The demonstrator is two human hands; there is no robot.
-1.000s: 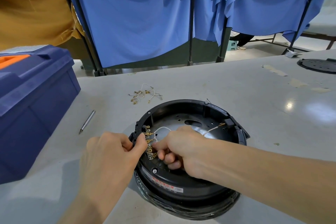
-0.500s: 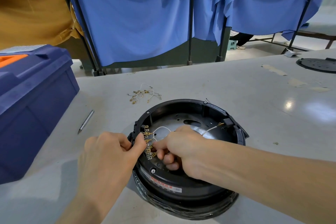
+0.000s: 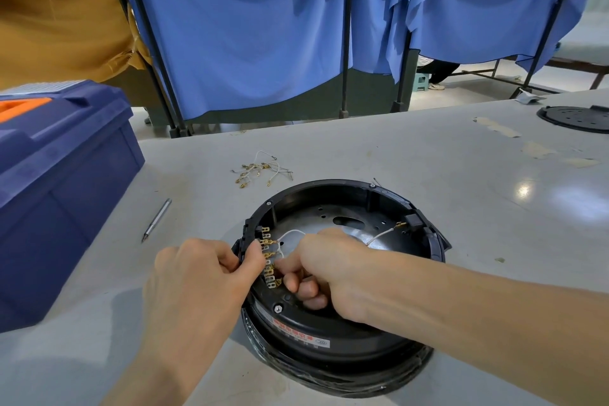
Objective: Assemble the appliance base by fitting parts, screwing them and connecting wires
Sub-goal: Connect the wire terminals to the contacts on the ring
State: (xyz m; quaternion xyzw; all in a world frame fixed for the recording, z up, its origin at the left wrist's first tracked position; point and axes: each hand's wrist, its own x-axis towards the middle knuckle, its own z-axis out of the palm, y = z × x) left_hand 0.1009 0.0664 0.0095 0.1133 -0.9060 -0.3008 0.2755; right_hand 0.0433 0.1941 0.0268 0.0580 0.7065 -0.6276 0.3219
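A round black appliance base [image 3: 346,336] lies open side up on the grey table, with a silver metal plate [image 3: 333,221] inside. A row of brass terminals [image 3: 268,260] runs along its left inner wall. My left hand [image 3: 201,277] grips the base's left rim, thumb beside the terminals. My right hand [image 3: 323,270] reaches in from the right and pinches the end of a white wire [image 3: 290,236] at the terminals. A second white wire [image 3: 382,236] runs from under my right hand to a black connector [image 3: 412,224] on the right wall.
A small heap of spare white wires with brass lugs [image 3: 260,170] lies beyond the base. A metal screwdriver bit [image 3: 156,219] rests to the left. A big blue toolbox [image 3: 56,188] stands at far left. Another black round part [image 3: 576,117] sits at far right.
Both hands stay almost where they were at the terminal row. My right-hand fingers shift slightly at the wire end.
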